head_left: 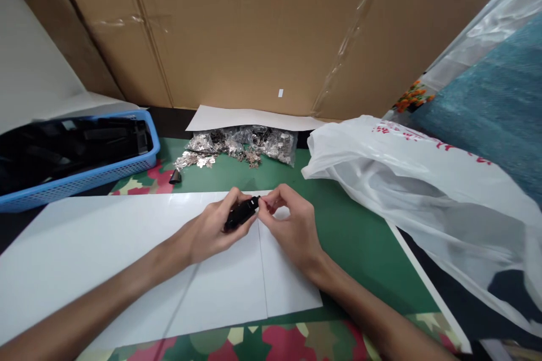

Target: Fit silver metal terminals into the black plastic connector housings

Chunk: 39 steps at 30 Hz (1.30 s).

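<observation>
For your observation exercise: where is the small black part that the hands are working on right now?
In the head view the small black part sits at centre, gripped in the left hand with the right hand pinching its end, above the white sheet.

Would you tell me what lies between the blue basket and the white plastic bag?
A clear bag of small metal parts lies on the green mat between blue basket and white bag, in the head view.

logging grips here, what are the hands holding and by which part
The left hand wraps the body of a small black part; the right hand pinches its far end with its fingertips.
</observation>
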Motion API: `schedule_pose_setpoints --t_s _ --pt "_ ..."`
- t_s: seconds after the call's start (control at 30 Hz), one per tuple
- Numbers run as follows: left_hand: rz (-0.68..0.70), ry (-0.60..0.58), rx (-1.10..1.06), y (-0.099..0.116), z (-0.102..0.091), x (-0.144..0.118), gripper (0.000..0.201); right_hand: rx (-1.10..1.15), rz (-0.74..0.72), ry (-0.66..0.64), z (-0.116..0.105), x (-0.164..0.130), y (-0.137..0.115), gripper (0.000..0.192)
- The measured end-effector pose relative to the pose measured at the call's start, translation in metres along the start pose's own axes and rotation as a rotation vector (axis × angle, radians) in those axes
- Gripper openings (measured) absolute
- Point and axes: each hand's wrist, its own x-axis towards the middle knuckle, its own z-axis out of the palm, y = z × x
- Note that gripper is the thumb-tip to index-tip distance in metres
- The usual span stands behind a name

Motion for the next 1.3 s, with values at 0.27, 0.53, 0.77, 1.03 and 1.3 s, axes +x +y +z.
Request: schedule_pose_setpoints --t_s 0.27,0.53,0.77,1.03,1.3 --pt "-0.005 -0.026 0.039 -0.005 0.003 -0.001 0.02 0.083 0.104 -0.01 -0.001 0.001 -0.001 0.015" --pt "0.021 0.032 0.24 -0.007 0.009 -0.005 0.021 0.234 0.307 -0.078 0.001 0.001 -0.005 0.014" --pt "0.032 0.053 0.313 -0.01 0.011 -0.005 0.024 0.33 0.389 -0.109 -0.001 0.004 -0.001 0.019" --pt "-0.006 -0.01 0.334 -0.007 0.009 -0.003 0.019 0.377 0.429 -0.177 -0.004 0.005 -0.002 0.019" --pt "-0.01 -0.04 0.272 -0.005 0.007 -0.002 0.02 0.329 0.388 -0.207 -0.002 0.004 0.001 0.017"
